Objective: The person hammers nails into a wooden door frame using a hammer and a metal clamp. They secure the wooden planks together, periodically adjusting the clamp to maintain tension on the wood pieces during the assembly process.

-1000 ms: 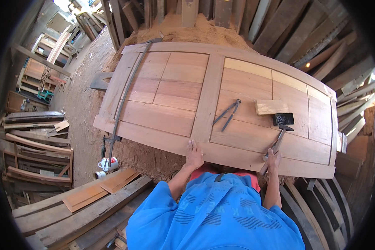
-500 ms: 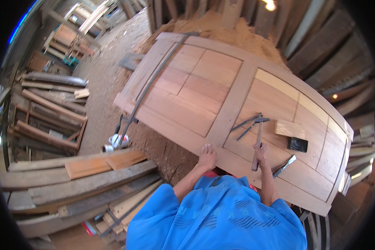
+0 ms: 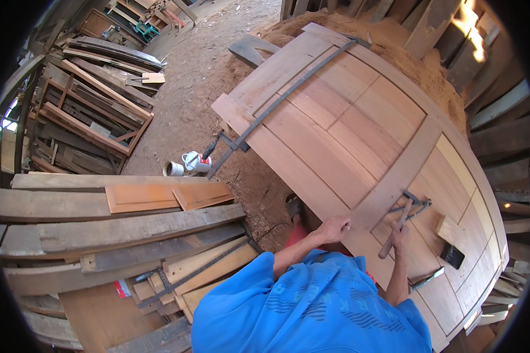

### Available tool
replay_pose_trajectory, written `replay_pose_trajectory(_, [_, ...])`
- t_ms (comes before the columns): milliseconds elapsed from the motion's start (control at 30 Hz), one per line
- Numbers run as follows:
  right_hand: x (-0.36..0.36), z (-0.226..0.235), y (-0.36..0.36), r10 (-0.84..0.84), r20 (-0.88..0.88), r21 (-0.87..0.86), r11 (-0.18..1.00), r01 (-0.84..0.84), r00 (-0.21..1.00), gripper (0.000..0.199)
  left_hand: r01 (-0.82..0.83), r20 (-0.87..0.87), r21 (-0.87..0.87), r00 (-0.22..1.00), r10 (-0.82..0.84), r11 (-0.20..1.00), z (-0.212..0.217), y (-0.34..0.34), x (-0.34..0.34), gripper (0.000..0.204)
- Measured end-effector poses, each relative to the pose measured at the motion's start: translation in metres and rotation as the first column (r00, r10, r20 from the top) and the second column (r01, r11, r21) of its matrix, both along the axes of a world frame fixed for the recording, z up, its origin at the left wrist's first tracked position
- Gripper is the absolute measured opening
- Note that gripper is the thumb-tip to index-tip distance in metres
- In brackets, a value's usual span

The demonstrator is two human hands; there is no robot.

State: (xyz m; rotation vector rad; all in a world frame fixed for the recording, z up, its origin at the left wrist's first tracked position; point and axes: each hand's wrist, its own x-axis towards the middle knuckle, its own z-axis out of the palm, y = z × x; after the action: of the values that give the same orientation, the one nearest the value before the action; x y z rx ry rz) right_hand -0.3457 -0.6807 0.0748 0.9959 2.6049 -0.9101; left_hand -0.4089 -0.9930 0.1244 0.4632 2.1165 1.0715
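Note:
A large panelled wooden door [image 3: 359, 123] lies flat before me. My left hand [image 3: 334, 228] rests with fingers pressed on its near rail. A hammer [image 3: 394, 226] with a wooden handle is gripped in my right hand [image 3: 399, 232], its head over the door next to metal pincers [image 3: 417, 206]. A small wood block [image 3: 449, 230], a black block [image 3: 453, 256] and a chisel-like tool [image 3: 427, 277] lie on the door to the right.
A long metal bar clamp [image 3: 277, 103] runs across the door's left part. White tins [image 3: 188, 165] stand on the sawdust floor. Stacked planks [image 3: 118, 229] fill the left; timber frames [image 3: 82, 112] lie beyond. Sawdust heap [image 3: 430, 70] and leaning boards are behind the door.
My head has turned left, shifting the door to the right of the view. My right hand took up the hammer from the door and holds it near the pincers.

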Motion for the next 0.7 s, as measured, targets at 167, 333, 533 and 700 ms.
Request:
replay_pose_trajectory(167, [-0.042,0.065,-0.094,0.097,-0.067,0.178,0.981,-0.084,0.993,0.036,-0.188,-0.373,0.015,0.91,0.18,0.982,-0.023,-0.093,-0.059,0.011])
replay_pose_trajectory(333, [-0.114,0.057,-0.202,0.335,-0.036,-0.149,0.93,-0.337,0.941,0.037,-0.307,-0.278,-0.004,0.915,0.294,0.952,-0.032,-0.126,-0.145,0.011])
replay_pose_trajectory(533, [-0.153,0.073,-0.265,0.352,0.063,-0.327,0.892,-0.314,0.934,0.04,-0.191,-0.402,-0.044,0.902,0.158,0.981,-0.036,-0.107,-0.21,0.021])
replay_pose_trajectory(700, [-0.167,0.068,-0.261,0.472,0.052,-0.277,0.853,-0.441,0.88,0.04,-0.25,-0.662,0.097,0.706,0.25,0.963,-0.018,-0.12,-0.204,0.053])
